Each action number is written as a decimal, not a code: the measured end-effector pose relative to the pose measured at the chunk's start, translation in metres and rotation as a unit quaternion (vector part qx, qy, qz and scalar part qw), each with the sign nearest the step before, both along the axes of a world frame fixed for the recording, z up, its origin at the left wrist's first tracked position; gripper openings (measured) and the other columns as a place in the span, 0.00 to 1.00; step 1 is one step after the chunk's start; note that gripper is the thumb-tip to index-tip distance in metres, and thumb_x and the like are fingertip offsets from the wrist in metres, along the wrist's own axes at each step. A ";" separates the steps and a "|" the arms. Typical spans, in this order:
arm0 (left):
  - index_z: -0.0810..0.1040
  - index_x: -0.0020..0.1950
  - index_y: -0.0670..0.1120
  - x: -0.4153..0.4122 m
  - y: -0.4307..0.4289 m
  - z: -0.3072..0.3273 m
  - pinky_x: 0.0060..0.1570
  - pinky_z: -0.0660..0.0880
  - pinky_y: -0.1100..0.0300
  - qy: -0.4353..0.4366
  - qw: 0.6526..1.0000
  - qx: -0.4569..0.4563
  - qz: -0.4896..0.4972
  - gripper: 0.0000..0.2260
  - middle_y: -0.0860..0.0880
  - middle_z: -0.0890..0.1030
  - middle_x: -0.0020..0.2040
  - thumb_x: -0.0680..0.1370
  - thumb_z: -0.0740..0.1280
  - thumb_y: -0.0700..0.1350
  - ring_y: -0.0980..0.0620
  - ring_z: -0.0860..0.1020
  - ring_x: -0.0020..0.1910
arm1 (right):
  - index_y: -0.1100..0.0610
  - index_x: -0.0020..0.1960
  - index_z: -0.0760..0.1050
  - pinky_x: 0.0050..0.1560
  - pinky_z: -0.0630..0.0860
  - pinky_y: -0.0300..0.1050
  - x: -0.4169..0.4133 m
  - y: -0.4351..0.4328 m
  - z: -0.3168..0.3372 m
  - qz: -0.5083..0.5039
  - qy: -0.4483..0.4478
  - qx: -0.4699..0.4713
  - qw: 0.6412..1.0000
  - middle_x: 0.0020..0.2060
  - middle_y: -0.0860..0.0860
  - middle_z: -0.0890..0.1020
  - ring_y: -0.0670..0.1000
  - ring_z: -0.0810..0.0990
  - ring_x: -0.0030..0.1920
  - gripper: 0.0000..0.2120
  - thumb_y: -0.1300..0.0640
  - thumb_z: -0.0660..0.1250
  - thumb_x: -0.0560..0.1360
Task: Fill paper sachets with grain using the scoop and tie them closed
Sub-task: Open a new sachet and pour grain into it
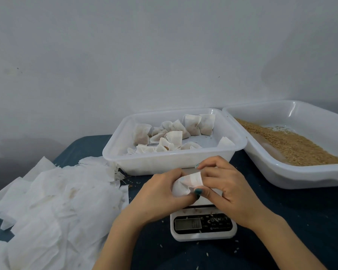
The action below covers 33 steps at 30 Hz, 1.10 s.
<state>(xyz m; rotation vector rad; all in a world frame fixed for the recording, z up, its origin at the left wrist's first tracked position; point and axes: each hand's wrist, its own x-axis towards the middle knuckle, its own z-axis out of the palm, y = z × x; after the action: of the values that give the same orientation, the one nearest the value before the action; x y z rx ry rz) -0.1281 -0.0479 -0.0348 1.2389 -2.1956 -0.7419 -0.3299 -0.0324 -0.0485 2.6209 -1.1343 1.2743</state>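
Observation:
Both hands meet over the kitchen scale (203, 227) on one white paper sachet (187, 183). My left hand (160, 193) grips its bunched lower part, thumb across the front. My right hand (226, 184) pinches its top edge with curled fingers. Behind them a white tray (164, 162) holds several tied sachets (172, 133). A second white tray (293, 178) at the right holds brown grain (293, 145). No scoop shows in the view.
A loose heap of empty paper sachets (53, 207) covers the left of the dark blue table (293, 221). Stray grains lie scattered around the scale. A pale wall stands close behind the trays.

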 end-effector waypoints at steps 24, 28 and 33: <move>0.69 0.44 0.61 0.004 -0.018 -0.024 0.32 0.68 0.71 0.095 0.991 -0.073 0.063 0.11 0.66 0.78 0.39 0.74 0.72 0.54 0.64 0.75 0.36 | 0.59 0.64 0.76 0.63 0.73 0.56 -0.106 -0.056 0.044 -0.417 -0.063 0.196 0.885 0.62 0.57 0.79 0.60 0.76 0.62 0.16 0.66 0.60 0.78; 0.69 0.45 0.59 0.002 -0.016 -0.025 0.33 0.69 0.71 0.093 0.992 -0.072 0.054 0.11 0.66 0.78 0.40 0.74 0.71 0.54 0.63 0.76 0.37 | 0.65 0.54 0.77 0.40 0.72 0.47 -0.124 -0.066 0.045 -0.483 0.081 0.345 0.801 0.44 0.58 0.80 0.57 0.78 0.43 0.10 0.59 0.63 0.79; 0.69 0.46 0.61 0.002 -0.015 -0.025 0.35 0.69 0.71 0.086 0.993 -0.072 0.048 0.12 0.66 0.79 0.41 0.74 0.72 0.52 0.64 0.76 0.39 | 0.60 0.37 0.70 0.31 0.65 0.44 -0.126 -0.066 0.046 -0.509 0.134 0.362 0.769 0.35 0.55 0.75 0.53 0.73 0.34 0.11 0.61 0.61 0.78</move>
<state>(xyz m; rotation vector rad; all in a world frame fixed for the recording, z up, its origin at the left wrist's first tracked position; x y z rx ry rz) -0.1261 -0.0628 -0.0600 1.1548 -1.9984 -0.6168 -0.4555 -0.0982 -0.0026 1.6703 -2.7514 0.2139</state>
